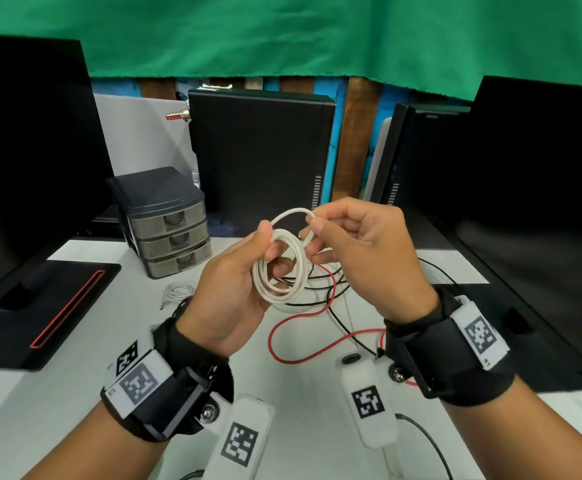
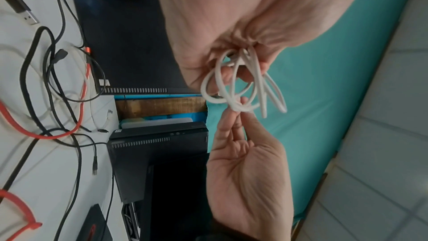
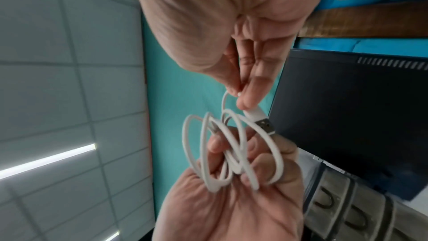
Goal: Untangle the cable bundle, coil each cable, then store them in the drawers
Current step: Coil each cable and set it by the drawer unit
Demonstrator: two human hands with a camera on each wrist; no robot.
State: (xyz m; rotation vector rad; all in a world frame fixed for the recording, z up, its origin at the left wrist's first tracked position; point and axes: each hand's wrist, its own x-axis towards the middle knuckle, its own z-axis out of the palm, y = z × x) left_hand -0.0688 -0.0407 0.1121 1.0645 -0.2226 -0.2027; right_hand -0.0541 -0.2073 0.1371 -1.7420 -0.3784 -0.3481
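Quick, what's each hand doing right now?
Left hand: holding the coiled white cable.
Right hand: fingers pinching the cable's USB plug end.

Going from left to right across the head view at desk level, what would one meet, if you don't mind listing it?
Black stand with red stripe → drawer unit → left hand → white cable coil → right hand.

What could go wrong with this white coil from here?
1. The white cable loops sit splayed in the left hand; a looser hold may let them spring apart.
2. The right hand pinches only the plug end, which may slip.
3. All three drawers look closed, so opening one while holding the coil may undo it.
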